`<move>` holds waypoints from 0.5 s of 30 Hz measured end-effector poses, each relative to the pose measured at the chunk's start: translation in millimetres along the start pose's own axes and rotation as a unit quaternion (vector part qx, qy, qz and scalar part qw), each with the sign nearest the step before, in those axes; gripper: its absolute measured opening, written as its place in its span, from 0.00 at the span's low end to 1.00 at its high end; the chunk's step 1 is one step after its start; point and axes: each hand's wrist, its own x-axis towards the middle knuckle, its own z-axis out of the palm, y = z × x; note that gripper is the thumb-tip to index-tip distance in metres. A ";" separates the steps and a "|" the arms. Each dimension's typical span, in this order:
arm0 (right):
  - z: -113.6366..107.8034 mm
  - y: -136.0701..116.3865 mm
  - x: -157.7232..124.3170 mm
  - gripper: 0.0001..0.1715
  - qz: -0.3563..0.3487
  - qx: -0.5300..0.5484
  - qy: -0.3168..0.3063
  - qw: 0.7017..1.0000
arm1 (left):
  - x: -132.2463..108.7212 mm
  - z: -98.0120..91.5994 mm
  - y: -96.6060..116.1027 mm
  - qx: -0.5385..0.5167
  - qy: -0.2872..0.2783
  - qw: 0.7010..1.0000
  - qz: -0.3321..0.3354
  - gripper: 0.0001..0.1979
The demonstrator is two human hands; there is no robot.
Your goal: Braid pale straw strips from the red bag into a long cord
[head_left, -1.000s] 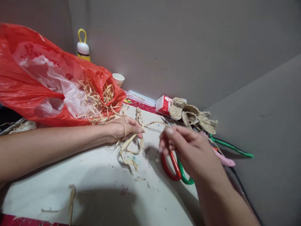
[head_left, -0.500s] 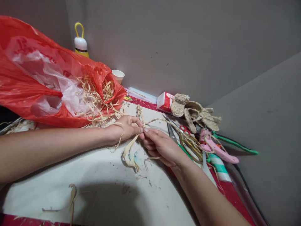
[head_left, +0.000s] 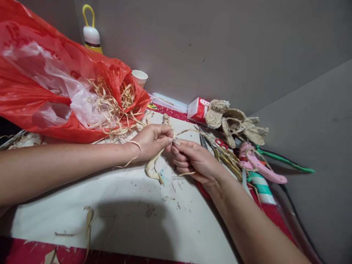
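Both hands meet over the middle of the white board, fingertips almost touching. My left hand (head_left: 154, 141) is closed in a pinch on a braided straw cord (head_left: 166, 120), whose plaited end lies beyond the fingers. My right hand (head_left: 192, 158) pinches the same cord from the other side, its remaining fingers curled in. Loose pale straw strips (head_left: 153, 169) hang below the left hand, and a thin strand loops over the left wrist. The exact spot where the fingertips grip is too small to make out.
A red plastic bag (head_left: 82, 130) full of straw lies at left, near a paper cup (head_left: 140, 77) and a yellow-handled bottle (head_left: 91, 36). At right are woven straw pieces (head_left: 236, 123), a red-and-white box (head_left: 197, 110), scissors (head_left: 229, 161), a pink tool (head_left: 258, 168) and a green-striped roll (head_left: 262, 189).
The view has shifted slightly, so the scene sits higher and further right. Both hands keep their pinch on the cord; the hanging strips have drawn up closer under the left hand.
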 end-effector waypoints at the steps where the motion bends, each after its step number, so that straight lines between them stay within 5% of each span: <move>1: 0.5 0.2 -0.1 0.12 -0.005 0.000 0.001 1.000 | -0.3 0.2 -0.1 0.007 0.002 1.000 0.008 0.07; 6: 6.1 3.0 -0.2 0.13 -0.034 0.011 0.017 0.999 | -1.8 0.6 0.0 0.046 -0.005 0.998 0.042 0.08; 15: 11.5 10.7 2.1 0.12 -0.036 0.026 0.090 0.995 | -3.2 -4.6 -3.2 0.270 -0.016 0.960 0.073 0.05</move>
